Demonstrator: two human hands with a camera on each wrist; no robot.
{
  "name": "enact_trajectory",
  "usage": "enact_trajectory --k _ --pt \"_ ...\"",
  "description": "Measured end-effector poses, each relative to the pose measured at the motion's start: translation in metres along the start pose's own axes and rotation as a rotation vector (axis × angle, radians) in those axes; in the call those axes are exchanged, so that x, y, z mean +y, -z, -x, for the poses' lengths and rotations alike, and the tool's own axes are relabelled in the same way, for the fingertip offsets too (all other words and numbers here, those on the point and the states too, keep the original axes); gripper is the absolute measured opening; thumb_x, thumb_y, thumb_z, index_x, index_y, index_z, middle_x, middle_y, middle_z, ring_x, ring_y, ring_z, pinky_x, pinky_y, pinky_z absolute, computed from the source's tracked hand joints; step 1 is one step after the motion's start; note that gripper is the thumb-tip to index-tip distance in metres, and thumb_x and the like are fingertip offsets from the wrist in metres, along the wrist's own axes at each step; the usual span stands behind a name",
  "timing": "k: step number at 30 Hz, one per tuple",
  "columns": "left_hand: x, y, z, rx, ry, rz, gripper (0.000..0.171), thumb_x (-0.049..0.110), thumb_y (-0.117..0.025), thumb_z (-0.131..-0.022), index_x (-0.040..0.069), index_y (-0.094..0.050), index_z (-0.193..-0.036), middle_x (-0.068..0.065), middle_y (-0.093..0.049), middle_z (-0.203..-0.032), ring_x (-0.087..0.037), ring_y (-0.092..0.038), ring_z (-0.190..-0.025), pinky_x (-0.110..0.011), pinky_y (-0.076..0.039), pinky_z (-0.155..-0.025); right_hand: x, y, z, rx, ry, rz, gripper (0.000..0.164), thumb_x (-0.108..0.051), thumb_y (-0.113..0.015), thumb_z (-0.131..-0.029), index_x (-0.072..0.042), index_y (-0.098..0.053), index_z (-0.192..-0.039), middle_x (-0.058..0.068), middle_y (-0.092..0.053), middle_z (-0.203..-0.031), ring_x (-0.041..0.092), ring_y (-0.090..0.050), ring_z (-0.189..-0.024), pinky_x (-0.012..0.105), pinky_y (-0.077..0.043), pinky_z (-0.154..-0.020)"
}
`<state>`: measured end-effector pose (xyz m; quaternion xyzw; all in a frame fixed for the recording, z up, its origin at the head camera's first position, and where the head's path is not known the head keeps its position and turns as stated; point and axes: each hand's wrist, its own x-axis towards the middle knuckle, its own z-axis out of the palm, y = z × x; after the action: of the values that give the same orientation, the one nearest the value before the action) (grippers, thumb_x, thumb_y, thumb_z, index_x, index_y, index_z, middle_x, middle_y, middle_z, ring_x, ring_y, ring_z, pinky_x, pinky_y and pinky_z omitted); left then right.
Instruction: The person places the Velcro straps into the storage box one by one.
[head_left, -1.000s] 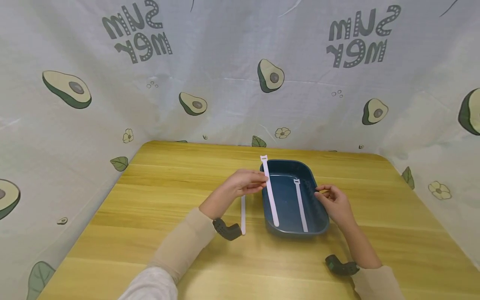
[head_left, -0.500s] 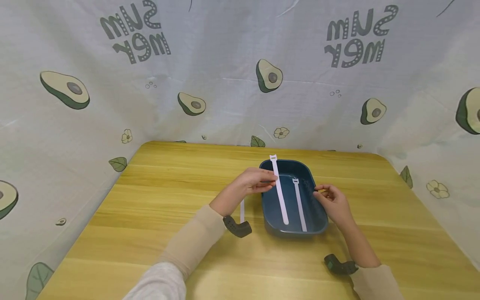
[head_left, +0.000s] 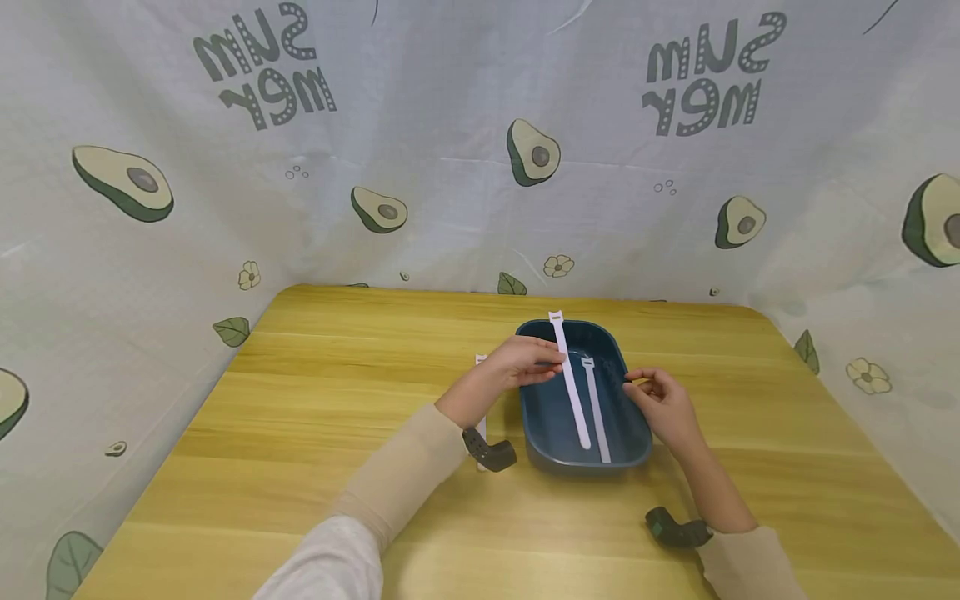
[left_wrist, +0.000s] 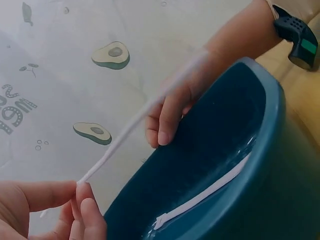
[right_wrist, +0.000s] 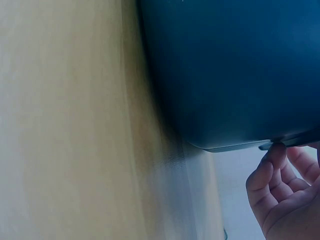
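In the head view, my left hand (head_left: 521,360) pinches a white hook-and-loop cable tie (head_left: 573,396) between thumb and fingers. The tie hangs slantwise over a dark blue plastic basin (head_left: 536,437), its slotted head pointing away from me. Inside the basin lies a second white cable tie (head_left: 597,412), also seen in the left wrist view as a pale strip (left_wrist: 205,197). My right hand (head_left: 670,414) holds the basin's right rim between thumb and fingers, which the right wrist view shows from below (right_wrist: 285,192). A third cable tie (head_left: 482,427) lies on the table, partly hidden by my left forearm.
The basin stands on a yellow wood-grain table (head_left: 315,400), right of its middle. Behind and beside the table hangs a white curtain (head_left: 442,100) printed with avocados. Each wrist carries a black camera mount, such as the left one (head_left: 491,452).
My left hand has moved right, carrying the cable tie from the basin's left edge to above its inside. My right hand keeps its hold on the rim.
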<state>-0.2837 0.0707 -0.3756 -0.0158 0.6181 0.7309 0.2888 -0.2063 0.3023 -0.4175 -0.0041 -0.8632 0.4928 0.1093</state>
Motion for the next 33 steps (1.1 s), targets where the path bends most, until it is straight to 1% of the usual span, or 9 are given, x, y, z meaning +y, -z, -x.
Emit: enact_trajectory --k 3,7,11,14,17,23,28,33 --pt "-0.002 -0.005 -0.004 0.007 -0.008 -0.016 0.009 0.001 -0.067 -0.09 -0.001 -0.067 -0.099 -0.006 -0.065 -0.074 -0.012 -0.06 -0.061 -0.019 -0.051 -0.057 0.002 0.001 0.0 -0.001 -0.008 0.003 0.031 -0.016 -0.064 -0.096 0.008 -0.057 -0.115 0.006 -0.06 -0.082 0.005 -0.053 -0.067 0.018 -0.044 -0.059" --pt "-0.002 -0.011 -0.007 0.017 -0.025 -0.048 0.011 0.003 -0.069 -0.089 -0.001 -0.068 -0.099 -0.006 -0.067 -0.075 -0.01 -0.061 -0.063 -0.019 -0.05 -0.059 0.003 0.002 -0.001 -0.002 -0.017 0.008 0.032 -0.016 -0.064 -0.096 0.007 -0.057 -0.117 0.007 -0.06 -0.083 0.007 -0.053 -0.067 0.018 -0.044 -0.059" --pt "-0.002 -0.017 -0.007 0.019 -0.033 -0.083 0.008 0.004 -0.07 -0.089 0.002 -0.069 -0.096 -0.007 -0.069 -0.076 -0.009 -0.063 -0.063 -0.02 -0.05 -0.06 0.002 0.003 -0.001 0.006 -0.011 -0.002 0.031 -0.015 -0.064 -0.096 0.007 -0.058 -0.116 0.009 -0.06 -0.083 0.009 -0.054 -0.067 0.018 -0.044 -0.059" --pt "-0.002 -0.019 -0.007 0.005 -0.034 -0.108 0.006 0.004 -0.069 -0.09 0.003 -0.069 -0.095 -0.007 -0.07 -0.076 -0.008 -0.063 -0.063 -0.02 -0.05 -0.061 0.002 0.003 0.0 0.01 -0.004 -0.007 0.03 -0.014 -0.064 -0.096 0.008 -0.058 -0.115 0.009 -0.06 -0.082 0.009 -0.054 -0.066 0.018 -0.044 -0.058" --pt "-0.005 -0.021 -0.01 0.001 -0.027 -0.106 0.008 0.004 -0.07 -0.089 0.002 -0.069 -0.096 -0.006 -0.069 -0.073 -0.008 -0.063 -0.061 -0.02 -0.05 -0.06 0.001 0.002 0.001 0.015 0.006 -0.012 0.028 -0.013 -0.065 -0.095 0.009 -0.059 -0.113 0.007 -0.06 -0.08 0.009 -0.054 -0.065 0.018 -0.044 -0.058" --pt "-0.008 -0.022 -0.012 0.031 -0.031 -0.121 0.01 0.004 -0.069 -0.089 0.001 -0.068 -0.099 -0.001 -0.064 -0.067 -0.007 -0.06 -0.058 -0.019 -0.048 -0.055 -0.001 -0.001 0.001 0.016 0.02 -0.03 0.025 -0.01 -0.064 -0.095 0.009 -0.059 -0.111 0.005 -0.059 -0.079 0.006 -0.054 -0.066 0.018 -0.044 -0.058" --pt "-0.008 -0.024 -0.014 0.039 -0.02 -0.129 0.008 0.005 -0.07 -0.089 0.001 -0.069 -0.096 -0.002 -0.064 -0.067 -0.008 -0.06 -0.058 -0.02 -0.048 -0.055 -0.002 -0.001 0.001 0.017 0.016 -0.023 0.025 -0.011 -0.063 -0.096 0.008 -0.059 -0.111 0.006 -0.059 -0.081 0.006 -0.054 -0.067 0.018 -0.044 -0.059" --pt "-0.013 -0.028 -0.021 0.053 -0.001 -0.13 0.006 0.002 -0.07 -0.088 0.001 -0.069 -0.094 -0.003 -0.063 -0.066 -0.008 -0.059 -0.055 -0.019 -0.047 -0.052 -0.001 -0.001 0.001 0.014 0.017 -0.022 0.025 -0.011 -0.064 -0.096 0.009 -0.059 -0.111 0.007 -0.06 -0.081 0.007 -0.055 -0.068 0.018 -0.045 -0.059"
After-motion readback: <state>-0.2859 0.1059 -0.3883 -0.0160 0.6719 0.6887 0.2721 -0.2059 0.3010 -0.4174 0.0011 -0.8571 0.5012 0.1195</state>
